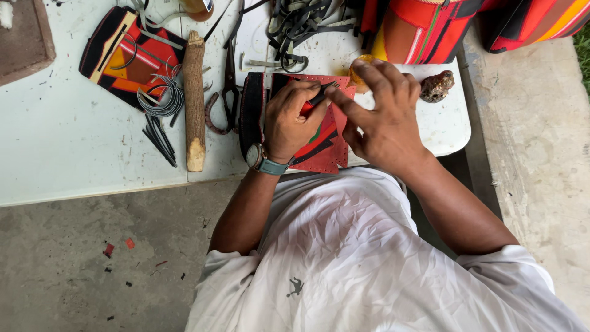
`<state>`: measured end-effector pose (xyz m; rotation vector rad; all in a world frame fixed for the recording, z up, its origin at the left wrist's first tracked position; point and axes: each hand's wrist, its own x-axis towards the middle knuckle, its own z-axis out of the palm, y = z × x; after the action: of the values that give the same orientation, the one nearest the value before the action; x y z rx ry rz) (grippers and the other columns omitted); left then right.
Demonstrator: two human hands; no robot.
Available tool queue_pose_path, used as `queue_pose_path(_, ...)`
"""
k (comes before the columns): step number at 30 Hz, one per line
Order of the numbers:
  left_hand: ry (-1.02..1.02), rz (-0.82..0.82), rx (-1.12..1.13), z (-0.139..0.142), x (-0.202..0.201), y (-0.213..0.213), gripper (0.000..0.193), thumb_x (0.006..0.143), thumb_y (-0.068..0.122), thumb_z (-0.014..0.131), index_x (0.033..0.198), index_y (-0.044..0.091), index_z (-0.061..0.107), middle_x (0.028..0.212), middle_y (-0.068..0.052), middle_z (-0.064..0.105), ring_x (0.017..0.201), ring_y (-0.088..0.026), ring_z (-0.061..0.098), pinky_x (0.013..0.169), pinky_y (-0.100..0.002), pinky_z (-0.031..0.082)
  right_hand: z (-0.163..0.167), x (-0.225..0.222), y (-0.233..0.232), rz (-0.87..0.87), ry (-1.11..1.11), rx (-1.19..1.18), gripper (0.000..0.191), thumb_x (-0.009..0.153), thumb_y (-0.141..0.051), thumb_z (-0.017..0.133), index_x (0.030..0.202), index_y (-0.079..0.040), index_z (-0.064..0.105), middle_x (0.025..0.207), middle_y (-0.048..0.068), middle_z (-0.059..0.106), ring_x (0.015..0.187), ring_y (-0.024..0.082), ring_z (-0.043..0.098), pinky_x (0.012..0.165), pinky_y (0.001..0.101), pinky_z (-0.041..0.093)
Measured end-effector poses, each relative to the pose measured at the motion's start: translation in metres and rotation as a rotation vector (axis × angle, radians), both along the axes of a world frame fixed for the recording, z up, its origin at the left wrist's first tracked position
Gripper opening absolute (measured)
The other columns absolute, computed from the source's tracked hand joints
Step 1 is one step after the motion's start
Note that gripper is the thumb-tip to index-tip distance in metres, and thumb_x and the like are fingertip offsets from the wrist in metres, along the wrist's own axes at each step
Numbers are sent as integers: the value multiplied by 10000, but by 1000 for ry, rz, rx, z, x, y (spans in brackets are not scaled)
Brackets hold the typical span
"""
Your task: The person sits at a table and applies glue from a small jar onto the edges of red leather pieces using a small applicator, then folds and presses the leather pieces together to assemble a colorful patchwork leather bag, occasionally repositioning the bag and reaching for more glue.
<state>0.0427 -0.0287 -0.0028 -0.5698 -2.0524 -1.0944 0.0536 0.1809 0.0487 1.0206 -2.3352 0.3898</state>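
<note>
two hands meet over a red leather piece (326, 157) with small holes along its edge, lying on the white table (61, 141) under the fingers. the left hand (294, 120) is clenched on a thin dark tool (321, 96) between thumb and fingers, while the right hand (384, 117) presses on the piece with spread fingers, its fingertips touching the tool tip. left of the fingers lie scissors (231, 86) and a wooden stick (195, 101).
</note>
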Motion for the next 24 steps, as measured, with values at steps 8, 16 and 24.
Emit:
queue_pose_path(8,-13,32,56,2,1,-2,252,869,46,853,1018,2,654,1043,-142,720,956,-301,740,837,-376,603,4,-1,2,-8,35,91,589,773,-141,800,1343,-259,708,1523,141,462,1372,408,430,1053,559,341)
queue_pose_path(16,-21,283,378,13,-13,-34,238,892,96,890,980,-5,694,946,-75,768,822,-142,708,765,-296,595,-45,-16,-12,240,-1049,-836,1081,833,40,825,1636,-144,125,1456,140,472,1262,233,566,1047,383,542)
queue_pose_path(24,-160,424,370,26,-7,-62,437,919,171,924,1236,2,675,1171,-126,761,1071,-183,709,994,-358,577,-79,-33,-39,301,-1239,-1212,955,895,175,692,1656,-133,203,956,41,654,880,128,677,819,303,607)
